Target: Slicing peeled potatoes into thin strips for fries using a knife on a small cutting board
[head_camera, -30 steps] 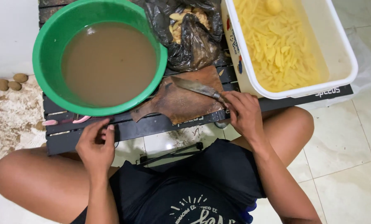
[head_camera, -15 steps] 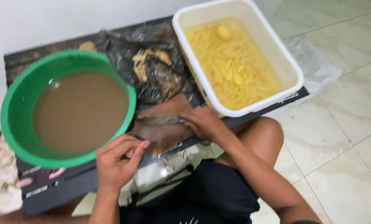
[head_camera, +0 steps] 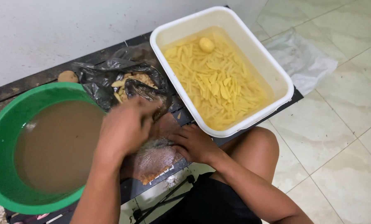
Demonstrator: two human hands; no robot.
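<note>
Near the frame's centre, the left hand [head_camera: 125,126] is seen from the back with fingers curled, blurred; whether anything is gripped cannot be told. Just right of it, the right hand [head_camera: 193,143] is laid flat, fingers loosely bent, on a wet brown cutting board [head_camera: 154,159], nothing visibly grasped. A black bag of peelings [head_camera: 123,85] is placed just above the hands. A green basin of murky water [head_camera: 2,137] is found at left, a white tub of cut potato strips [head_camera: 218,20] at upper right.
</note>
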